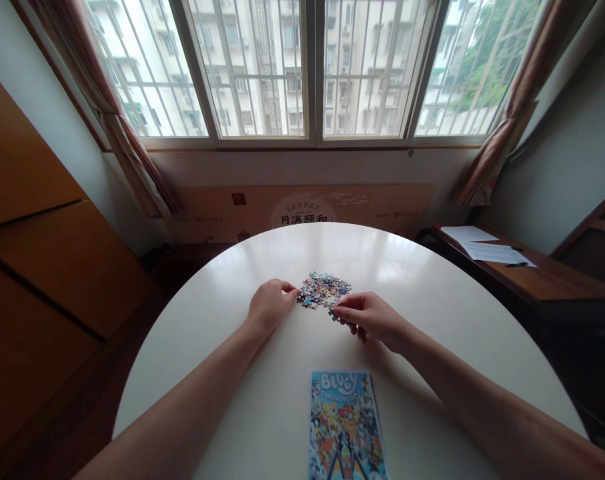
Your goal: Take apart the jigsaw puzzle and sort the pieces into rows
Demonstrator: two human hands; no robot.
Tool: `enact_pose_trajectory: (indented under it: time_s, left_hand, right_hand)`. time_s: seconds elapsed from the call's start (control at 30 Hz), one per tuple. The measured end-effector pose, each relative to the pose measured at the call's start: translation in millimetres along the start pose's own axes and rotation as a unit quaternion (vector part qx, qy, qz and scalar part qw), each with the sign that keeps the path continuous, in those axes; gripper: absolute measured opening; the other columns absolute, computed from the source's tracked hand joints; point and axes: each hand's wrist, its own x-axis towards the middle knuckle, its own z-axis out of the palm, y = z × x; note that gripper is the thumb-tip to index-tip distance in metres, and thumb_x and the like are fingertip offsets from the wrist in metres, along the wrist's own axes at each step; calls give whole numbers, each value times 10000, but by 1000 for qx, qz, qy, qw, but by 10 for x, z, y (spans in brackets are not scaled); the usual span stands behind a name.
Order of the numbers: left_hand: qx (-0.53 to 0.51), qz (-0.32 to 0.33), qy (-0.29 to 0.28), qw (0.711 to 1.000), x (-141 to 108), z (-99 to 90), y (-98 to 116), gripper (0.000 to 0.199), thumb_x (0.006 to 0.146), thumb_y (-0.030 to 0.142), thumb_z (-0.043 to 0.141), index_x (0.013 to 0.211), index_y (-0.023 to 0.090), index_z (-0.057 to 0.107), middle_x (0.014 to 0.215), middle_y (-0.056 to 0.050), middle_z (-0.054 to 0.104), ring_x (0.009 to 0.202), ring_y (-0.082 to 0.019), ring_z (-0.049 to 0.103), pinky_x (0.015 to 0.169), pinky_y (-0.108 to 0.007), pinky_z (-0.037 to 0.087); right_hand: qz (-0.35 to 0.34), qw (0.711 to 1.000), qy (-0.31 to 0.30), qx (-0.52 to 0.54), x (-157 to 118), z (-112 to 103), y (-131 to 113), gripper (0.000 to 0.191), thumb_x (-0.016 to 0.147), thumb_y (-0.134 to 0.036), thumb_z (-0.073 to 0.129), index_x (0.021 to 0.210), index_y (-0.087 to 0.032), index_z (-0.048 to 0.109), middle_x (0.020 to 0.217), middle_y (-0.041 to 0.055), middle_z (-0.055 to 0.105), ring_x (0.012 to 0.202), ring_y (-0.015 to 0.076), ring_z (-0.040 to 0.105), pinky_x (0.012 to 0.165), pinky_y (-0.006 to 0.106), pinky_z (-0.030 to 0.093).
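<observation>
Left hand (273, 305): touched pile (326, 287); grip couldn't be judged.
Right hand (367, 317): grip pinched a few pieces (333, 315).
Pinch: small pieces needed light fingertips.

The left arm (182, 407) slants inward, hand (269, 305) low, fingers (290, 296) bent; opposite, the right arm (482, 410) reaches in, its hand (377, 319) pinching with fingertips close together.
</observation>
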Motion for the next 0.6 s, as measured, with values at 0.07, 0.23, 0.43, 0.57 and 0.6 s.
enact_pose_trajectory:
  time_s: [0.07,0.23,0.43,0.57,0.6]
  left_hand:
    - [11,18,29,999,2,10,26,220,838,326,621,930,201,777,1014,-79,729,856,-235,666,816,-328,485]
    - [-74,111,43,990,-154,-46,248,250,888,333,577,984,187,757,997,-73,729,782,-194,654,787,-318,505]
    - [-191,134,-73,970,-416,-94,585,234,845,387,632,835,201,773,802,-37,754,714,-189,649,673,-283,481]
    - [-231,99,-91,964,-409,-76,581,208,817,350,641,798,189,771,763,-36,756,705,-196,650,656,-279,467]
    - [-240,95,-93,962,-399,-73,569,207,813,347,641,789,187,770,756,-36,755,705,-196,649,655,-279,467]
  right_hand:
    - [0,1000,9,15,7,6,6,384,714,-506,757,784,-137,672,664,2,572,495,82,499,340,174,381]
    - [-18,999,32,34,12,18,0,414,708,-525,763,804,-131,682,678,11,587,511,86,505,352,176,385]
    - [-46,997,32,49,5,29,16,428,730,-540,751,816,-125,694,687,18,589,529,90,509,363,177,389]
    - [-46,996,25,69,14,44,29,426,718,-525,770,840,-124,698,704,26,606,532,89,514,374,177,393]
    - [-46,996,27,75,16,49,29,424,713,-517,777,855,-125,699,706,26,609,533,89,517,376,176,392]
